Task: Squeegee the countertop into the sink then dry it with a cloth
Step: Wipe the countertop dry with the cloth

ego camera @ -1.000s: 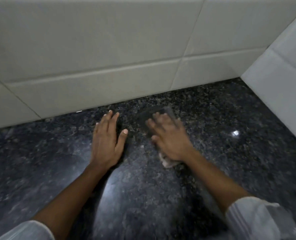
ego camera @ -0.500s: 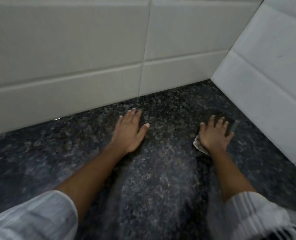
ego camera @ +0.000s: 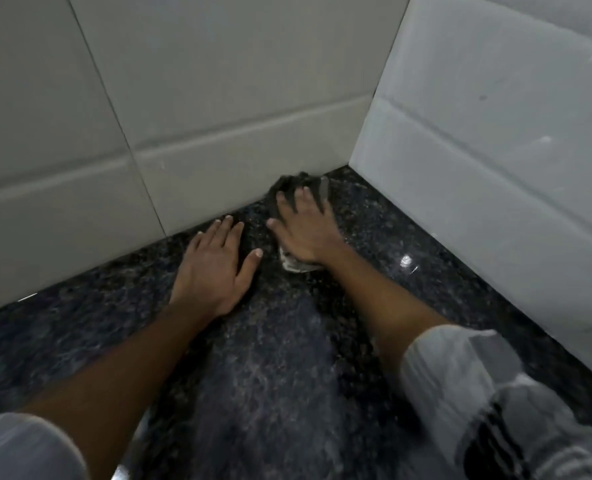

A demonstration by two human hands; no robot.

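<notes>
1. Confirm the drying stage. Your right hand presses flat on the cloth, fingers spread over it, not curled around it. The cloth sits on the countertop against the foot of the back wall tiles, near the corner where they meet the side wall tiles. A pale edge of cloth shows under the heel of your palm.

2. Check the left hand. It lies open, palm down, on the bare stone just beside the right hand, holding nothing. It appears to serve as a brace.

3. Note what is out of view. Neither the sink nor the squeegee is visible. Judged from the cloth in use, the squeegee pass is probably complete.

4. Anticipate missed moisture. The cloth is bunched at its far end. A bunched cloth may ride over the joint between stone and tile and leave a wet line there. Flatten it before working into the corner.

5. Anticipate slipping. The countertop is glossy, with a bright reflection to the right of your forearm. If the surface under the left palm is damp, your weight on it may slide.

6. Anticipate re-wetting. The white sleeve hangs low over the stone and may drag across areas already wiped.
</notes>
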